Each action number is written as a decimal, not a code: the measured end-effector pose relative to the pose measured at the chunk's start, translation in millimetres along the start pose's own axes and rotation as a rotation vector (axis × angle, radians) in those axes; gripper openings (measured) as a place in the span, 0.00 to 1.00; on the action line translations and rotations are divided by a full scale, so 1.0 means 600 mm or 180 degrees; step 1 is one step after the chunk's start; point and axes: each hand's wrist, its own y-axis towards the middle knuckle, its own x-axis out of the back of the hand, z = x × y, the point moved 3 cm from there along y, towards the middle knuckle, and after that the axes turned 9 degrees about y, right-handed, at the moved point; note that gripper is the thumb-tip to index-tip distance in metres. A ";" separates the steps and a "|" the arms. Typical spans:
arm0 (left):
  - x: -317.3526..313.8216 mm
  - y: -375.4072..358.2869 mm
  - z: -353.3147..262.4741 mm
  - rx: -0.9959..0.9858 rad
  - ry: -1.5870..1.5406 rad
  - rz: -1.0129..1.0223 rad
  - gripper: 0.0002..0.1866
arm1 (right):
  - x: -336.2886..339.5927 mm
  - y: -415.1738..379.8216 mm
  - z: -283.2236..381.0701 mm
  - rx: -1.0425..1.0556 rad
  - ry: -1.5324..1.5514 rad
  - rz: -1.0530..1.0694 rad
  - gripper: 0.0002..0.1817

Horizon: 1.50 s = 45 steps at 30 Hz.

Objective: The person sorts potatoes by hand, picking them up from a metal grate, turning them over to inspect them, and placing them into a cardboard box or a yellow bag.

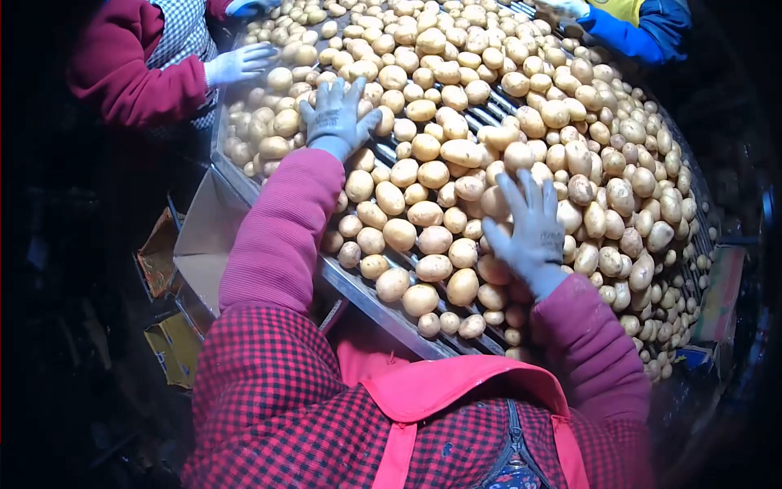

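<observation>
No word, brand or number can be read. Small dark print shows on the backs of 2 gloves, the left glove [334, 118] and the right glove [533, 236], too blurred to make out.

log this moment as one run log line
left hand: gloved, open on potatoes | right hand: gloved, open on potatoes | metal bars: partly exposed | co-worker's gloved hand: beside potatoes

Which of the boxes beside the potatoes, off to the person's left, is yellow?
The lowest in the picture: the mustard-yellow box. The orange-edged box and the large pale tan box both sit above it in view.
</observation>
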 end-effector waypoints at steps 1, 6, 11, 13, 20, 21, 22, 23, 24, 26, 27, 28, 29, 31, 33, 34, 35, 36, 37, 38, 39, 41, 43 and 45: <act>0.008 -0.002 0.001 0.0079 -0.0024 0.0014 0.41 | -0.005 0.022 -0.006 0.0134 0.0157 -0.0323 0.40; 0.069 -0.070 0.000 -0.0746 -0.0832 -0.0814 0.27 | -0.019 0.177 -0.003 0.0588 -0.0203 -0.0201 0.38; 0.056 -0.093 -0.058 -0.1604 -0.0833 0.0306 0.19 | -0.041 0.338 -0.023 0.0346 -0.0252 0.0229 0.35; 0.051 -0.079 -0.080 -0.1463 -0.0731 0.0356 0.19 | -0.046 0.388 -0.043 0.0466 0.0007 0.0118 0.36; 0.031 -0.044 -0.118 -0.1157 -0.0998 0.1276 0.18 | -0.058 0.480 -0.077 -0.0279 -0.0555 -0.0028 0.32; 0.032 -0.045 -0.126 -0.1026 -0.0872 0.1412 0.18 | -0.069 0.477 -0.093 -0.0110 -0.0428 -0.0201 0.32; 0.037 -0.045 -0.137 -0.0882 -0.0749 0.1529 0.18 | -0.070 0.465 -0.095 0.0211 -0.0277 -0.0536 0.31; 0.022 -0.057 -0.147 -0.0768 -0.0840 0.1102 0.17 | -0.069 0.460 -0.104 0.0218 -0.0119 -0.0295 0.31; 0.014 -0.069 -0.160 -0.0555 -0.0872 0.0749 0.15 | -0.056 0.445 -0.096 0.0236 0.0034 -0.0048 0.31; 0.020 -0.071 -0.154 -0.0462 -0.1254 0.1212 0.15 | -0.036 0.419 -0.083 0.0265 0.0625 0.0048 0.28; 0.024 -0.078 -0.148 -0.0295 -0.1494 0.1040 0.16 | -0.022 0.393 -0.070 0.0318 0.0963 -0.0202 0.28; 0.025 -0.087 -0.140 -0.0124 -0.1726 0.0857 0.16 | -0.010 0.366 -0.052 0.0383 0.1307 -0.0456 0.28; 0.029 -0.097 -0.133 0.0054 -0.1962 0.0676 0.17 | 0.001 0.330 -0.031 0.0408 0.1856 -0.0461 0.28; 0.075 -0.114 -0.138 -0.0131 -0.2649 -0.0134 0.18 | 0.023 0.247 0.019 -0.0017 0.3500 -0.0125 0.29; 0.133 -0.145 -0.147 -0.0564 -0.3044 -0.0566 0.20 | 0.014 0.169 0.053 -0.0903 0.5427 0.0651 0.29; 0.160 -0.156 -0.154 -0.0912 -0.3102 -0.0616 0.22 | 0.009 0.140 0.060 -0.1301 0.6254 0.1087 0.29; 0.175 -0.163 -0.159 -0.1188 -0.3077 -0.0990 0.23 | -0.020 0.116 0.046 -0.0801 0.5969 0.1049 0.28; 0.171 -0.170 -0.156 -0.1207 -0.2988 -0.0925 0.29 | -0.027 0.096 0.045 -0.0559 0.5951 0.0909 0.27; 0.176 -0.169 -0.143 -0.1121 -0.2575 -0.1055 0.32 | -0.033 0.075 0.045 -0.0320 0.5929 0.0764 0.25; 0.179 -0.168 -0.126 -0.1030 -0.2158 -0.1164 0.36 | -0.039 0.054 0.044 -0.0086 0.5905 0.0615 0.24; 0.139 -0.166 -0.108 -0.0656 -0.1646 -0.0965 0.42 | -0.038 0.043 0.030 -0.0787 0.6422 0.0836 0.23; 0.076 -0.153 -0.064 -0.0050 -0.1056 -0.0467 0.48 | -0.023 0.019 0.028 -0.1427 0.6483 0.0769 0.22; 0.033 -0.113 -0.047 0.0144 -0.0542 -0.0105 0.52 | -0.018 0.023 0.024 -0.1196 0.6355 0.0830 0.21; 0.028 -0.064 -0.070 0.0167 -0.0160 0.0014 0.52 | -0.026 0.033 0.008 -0.1134 0.6715 0.0958 0.22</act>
